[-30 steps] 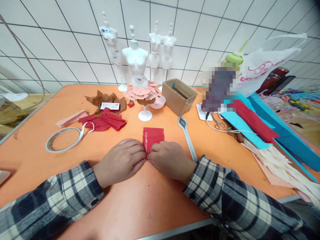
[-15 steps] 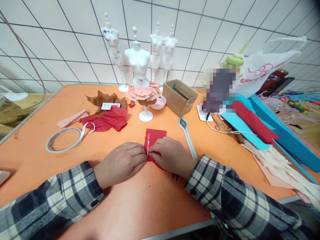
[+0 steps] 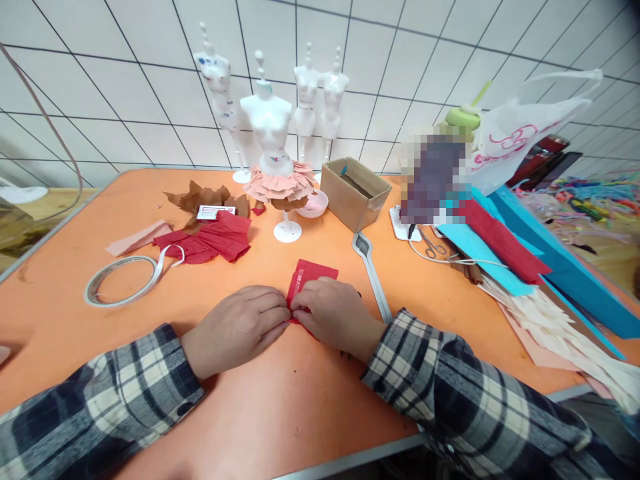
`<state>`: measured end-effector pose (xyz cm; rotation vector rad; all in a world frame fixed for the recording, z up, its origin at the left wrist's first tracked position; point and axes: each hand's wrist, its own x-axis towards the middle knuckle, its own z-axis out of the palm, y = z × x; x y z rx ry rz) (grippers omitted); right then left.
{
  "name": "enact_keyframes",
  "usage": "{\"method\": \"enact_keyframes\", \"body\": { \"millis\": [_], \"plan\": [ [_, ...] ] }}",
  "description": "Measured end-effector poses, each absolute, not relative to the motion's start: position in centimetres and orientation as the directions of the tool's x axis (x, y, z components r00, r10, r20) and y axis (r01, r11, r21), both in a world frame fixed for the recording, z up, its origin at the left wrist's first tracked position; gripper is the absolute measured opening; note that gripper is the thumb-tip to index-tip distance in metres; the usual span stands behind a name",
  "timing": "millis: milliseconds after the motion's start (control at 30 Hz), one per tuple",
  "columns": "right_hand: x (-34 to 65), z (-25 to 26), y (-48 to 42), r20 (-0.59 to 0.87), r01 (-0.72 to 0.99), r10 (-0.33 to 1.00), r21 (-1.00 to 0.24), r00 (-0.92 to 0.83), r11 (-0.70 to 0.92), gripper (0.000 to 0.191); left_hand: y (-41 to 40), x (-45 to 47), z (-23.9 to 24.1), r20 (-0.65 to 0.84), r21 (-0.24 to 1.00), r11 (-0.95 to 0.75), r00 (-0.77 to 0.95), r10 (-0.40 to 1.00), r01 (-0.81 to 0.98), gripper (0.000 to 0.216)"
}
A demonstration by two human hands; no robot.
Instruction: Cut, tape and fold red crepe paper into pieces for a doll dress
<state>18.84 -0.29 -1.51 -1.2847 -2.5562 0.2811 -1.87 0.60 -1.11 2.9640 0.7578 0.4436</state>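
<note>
A small piece of red crepe paper [image 3: 316, 269] lies on the orange table in front of me, with a shiny strip of tape along its left side. My left hand [image 3: 245, 327] pinches the paper's lower left edge with thumb and forefinger. My right hand [image 3: 335, 317] rests over the paper's lower right part, its fingertips closed on the same edge beside the left ones. The hands hide the lower part of the paper. Under the right hand, dark tips of some object show, too little to name.
Ahead stands a white mannequin [image 3: 267, 123] in a pink ruffled skirt, with more mannequins behind. Left are a tape roll [image 3: 90, 290], red pleated paper [image 3: 225, 237] and brown paper [image 3: 193, 199]. A cardboard box [image 3: 355, 197], grey-handled tool [image 3: 373, 277], scissors [image 3: 434, 248] and paper strips [image 3: 555, 320] lie right.
The red paper has turned slightly, its top edge tilting down to the right. My right hand has closed in over the tape's lower end. The whole view has shifted slightly.
</note>
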Motion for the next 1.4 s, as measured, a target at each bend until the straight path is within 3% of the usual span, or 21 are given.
{"method": "enact_keyframes", "body": {
  "millis": [200, 367, 733, 1233, 1333, 1400],
  "plan": [
    [19.0, -1.4, -0.4, 0.19, 0.702, 0.751, -0.269, -0.632, 0.659, 0.02, 0.6, -1.8, -1.2, 0.274, 0.113, -0.885, 0.842, 0.464, 0.451, 0.019],
    [19.2, -0.8, -0.9, 0.159, 0.736, 0.779, -0.259, -0.606, 0.626, 0.019, 0.6, -1.7, -1.3, 0.279, 0.115, -0.883, 0.838, 0.469, 0.455, 0.021],
    [19.1, 0.1, -1.1, 0.073, 0.742, 0.774, -0.241, -0.629, 0.626, 0.027, 0.9, -2.7, -0.9, 0.4, -0.013, -0.911, 0.838, 0.373, 0.412, 0.016],
    [18.8, -1.0, -1.1, 0.138, 0.749, 0.791, -0.258, -0.596, 0.61, 0.02, 0.7, -2.3, -1.0, 0.36, 0.036, -0.869, 0.804, 0.472, 0.494, 0.018],
    [18.8, -0.9, -1.0, 0.141, 0.753, 0.798, -0.271, -0.585, 0.6, 0.021, 0.9, -2.4, -0.9, 0.337, 0.108, -0.826, 0.761, 0.554, 0.553, 0.024],
    [19.0, -0.8, -0.8, 0.158, 0.747, 0.814, -0.328, -0.56, 0.578, 0.019, 1.2, -2.7, -0.8, 0.327, 0.217, -0.758, 0.686, 0.65, 0.615, 0.042]
  ]
}}
